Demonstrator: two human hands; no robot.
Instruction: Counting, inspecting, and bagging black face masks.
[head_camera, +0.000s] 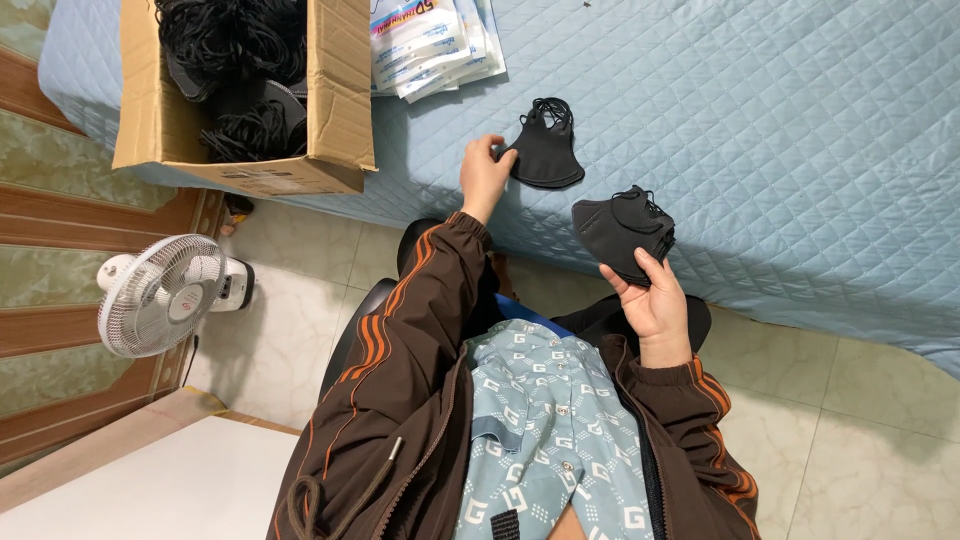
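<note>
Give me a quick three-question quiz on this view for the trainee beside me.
1. True or false: the left hand touches a single black mask lying on the blue quilt.
2. What does the right hand hold? A) a white packet B) a stack of black masks C) a fan
3. Fill in: the cardboard box at the quilt's edge is filled with black ____.

Key: 1 true; 2 B; 3 masks. The white packets lie beside the box, and the fan stands on the floor.
</note>
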